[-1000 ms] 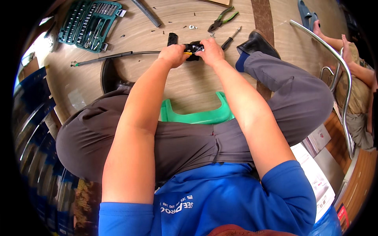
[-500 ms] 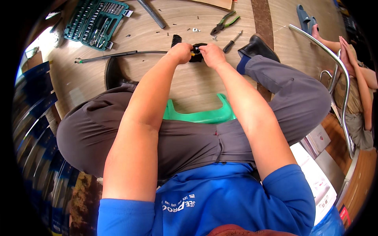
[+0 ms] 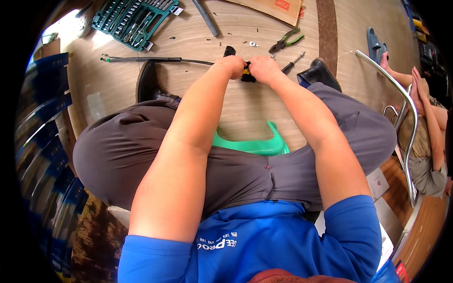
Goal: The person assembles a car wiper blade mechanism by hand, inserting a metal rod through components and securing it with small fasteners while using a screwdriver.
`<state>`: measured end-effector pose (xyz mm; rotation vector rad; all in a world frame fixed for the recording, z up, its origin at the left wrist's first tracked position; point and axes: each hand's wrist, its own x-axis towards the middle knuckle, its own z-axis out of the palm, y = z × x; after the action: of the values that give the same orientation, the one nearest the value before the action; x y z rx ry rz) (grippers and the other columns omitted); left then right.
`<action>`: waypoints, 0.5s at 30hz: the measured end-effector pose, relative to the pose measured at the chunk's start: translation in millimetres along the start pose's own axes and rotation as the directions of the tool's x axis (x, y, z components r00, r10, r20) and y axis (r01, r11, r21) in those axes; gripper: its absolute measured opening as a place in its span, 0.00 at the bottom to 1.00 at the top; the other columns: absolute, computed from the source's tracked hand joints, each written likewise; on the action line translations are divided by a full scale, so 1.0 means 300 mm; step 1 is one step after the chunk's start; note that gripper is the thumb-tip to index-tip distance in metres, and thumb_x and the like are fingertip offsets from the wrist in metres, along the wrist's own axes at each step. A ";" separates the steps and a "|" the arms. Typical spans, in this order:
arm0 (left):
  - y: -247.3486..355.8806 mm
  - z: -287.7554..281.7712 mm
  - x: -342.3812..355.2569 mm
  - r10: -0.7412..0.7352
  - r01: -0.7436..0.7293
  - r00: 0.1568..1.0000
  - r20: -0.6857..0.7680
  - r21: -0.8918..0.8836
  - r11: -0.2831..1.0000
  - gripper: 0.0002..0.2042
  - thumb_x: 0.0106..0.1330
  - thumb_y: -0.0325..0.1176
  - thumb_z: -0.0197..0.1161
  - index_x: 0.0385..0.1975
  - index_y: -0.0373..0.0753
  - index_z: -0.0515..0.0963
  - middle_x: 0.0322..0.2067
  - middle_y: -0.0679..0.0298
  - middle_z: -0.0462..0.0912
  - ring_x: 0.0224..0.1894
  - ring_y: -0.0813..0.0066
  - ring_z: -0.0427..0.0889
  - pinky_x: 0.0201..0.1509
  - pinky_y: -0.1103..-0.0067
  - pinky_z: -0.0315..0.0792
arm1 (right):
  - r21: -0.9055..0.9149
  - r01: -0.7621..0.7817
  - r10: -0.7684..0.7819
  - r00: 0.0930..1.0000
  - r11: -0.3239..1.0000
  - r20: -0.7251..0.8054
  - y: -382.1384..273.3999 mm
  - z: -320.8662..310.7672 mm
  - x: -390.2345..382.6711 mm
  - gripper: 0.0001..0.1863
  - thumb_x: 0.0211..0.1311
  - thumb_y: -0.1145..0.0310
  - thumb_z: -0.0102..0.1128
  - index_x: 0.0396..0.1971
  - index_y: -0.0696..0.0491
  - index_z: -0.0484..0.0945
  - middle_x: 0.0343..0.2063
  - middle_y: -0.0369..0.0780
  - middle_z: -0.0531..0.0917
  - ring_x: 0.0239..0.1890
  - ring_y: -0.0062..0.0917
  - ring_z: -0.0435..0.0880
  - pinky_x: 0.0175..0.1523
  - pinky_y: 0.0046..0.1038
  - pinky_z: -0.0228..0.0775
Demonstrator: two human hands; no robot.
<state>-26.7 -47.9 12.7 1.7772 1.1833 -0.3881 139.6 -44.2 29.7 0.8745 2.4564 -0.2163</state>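
Here, left hand (image 3: 232,64) and right hand (image 3: 263,69) both gripping small black part (image 3: 246,77), pliers (image 3: 285,42) nearby

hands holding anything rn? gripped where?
Both. The left hand and right hand together pinch a small black part with a yellow bit, one on each side. The exact grip points are hidden by the fingers.

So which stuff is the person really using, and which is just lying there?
In use:
left hand
right hand
small black part
long black cable

Lying about:
green socket set case
pliers
screwdriver
cardboard
green stool
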 end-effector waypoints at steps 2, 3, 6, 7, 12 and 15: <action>-0.003 0.002 0.006 -0.009 0.009 1.000 -0.003 -0.005 1.000 0.27 0.56 0.25 0.51 0.58 0.54 0.74 0.50 0.58 0.80 0.51 0.58 0.79 0.55 0.69 0.73 | 0.001 0.014 -0.014 1.000 1.000 0.019 -0.004 -0.001 0.011 0.08 0.60 0.67 0.52 0.30 0.52 0.80 0.34 0.40 0.79 0.42 0.34 0.80 0.44 0.33 0.76; 0.004 -0.002 0.007 -0.005 0.005 1.000 0.011 -0.011 1.000 0.27 0.56 0.25 0.51 0.58 0.55 0.74 0.49 0.59 0.80 0.52 0.58 0.79 0.55 0.69 0.73 | 0.039 -0.006 0.005 1.000 0.999 0.024 0.000 0.006 0.011 0.09 0.61 0.66 0.51 0.33 0.53 0.79 0.35 0.41 0.80 0.42 0.35 0.81 0.44 0.34 0.76; 0.006 -0.002 0.007 -0.007 0.007 1.000 0.019 -0.024 1.000 0.27 0.56 0.24 0.50 0.58 0.56 0.74 0.49 0.59 0.81 0.51 0.58 0.79 0.55 0.68 0.73 | 0.073 0.003 -0.004 1.000 0.997 0.018 0.006 0.015 0.016 0.11 0.61 0.66 0.49 0.36 0.55 0.77 0.35 0.43 0.81 0.42 0.36 0.81 0.45 0.35 0.75; 0.003 -0.001 0.007 -0.010 0.010 1.000 0.016 -0.029 1.000 0.27 0.56 0.24 0.50 0.58 0.57 0.74 0.48 0.60 0.81 0.51 0.58 0.79 0.54 0.68 0.73 | 0.070 0.026 -0.027 1.000 0.997 0.006 0.005 0.017 0.018 0.11 0.62 0.66 0.48 0.37 0.55 0.77 0.35 0.43 0.81 0.42 0.36 0.81 0.46 0.35 0.74; 0.000 -0.003 0.007 0.011 -0.010 0.999 0.031 -0.034 0.999 0.27 0.56 0.24 0.50 0.57 0.57 0.74 0.49 0.59 0.81 0.51 0.57 0.79 0.54 0.68 0.74 | 0.035 0.011 -0.011 1.000 0.999 -0.012 -0.005 0.026 0.011 0.10 0.61 0.66 0.49 0.34 0.54 0.79 0.35 0.41 0.81 0.41 0.34 0.81 0.47 0.34 0.73; -0.006 -0.001 0.019 0.009 -0.007 0.999 0.043 -0.047 0.999 0.28 0.56 0.24 0.50 0.57 0.57 0.74 0.49 0.59 0.81 0.50 0.58 0.79 0.54 0.69 0.74 | 0.001 0.028 -0.028 0.999 1.000 -0.047 -0.005 0.024 0.000 0.10 0.61 0.67 0.49 0.32 0.52 0.80 0.35 0.40 0.80 0.42 0.33 0.81 0.47 0.34 0.73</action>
<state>-25.6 -44.3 8.0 1.7242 1.1456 -0.3890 141.7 -47.6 23.4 0.8554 2.5132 -0.2100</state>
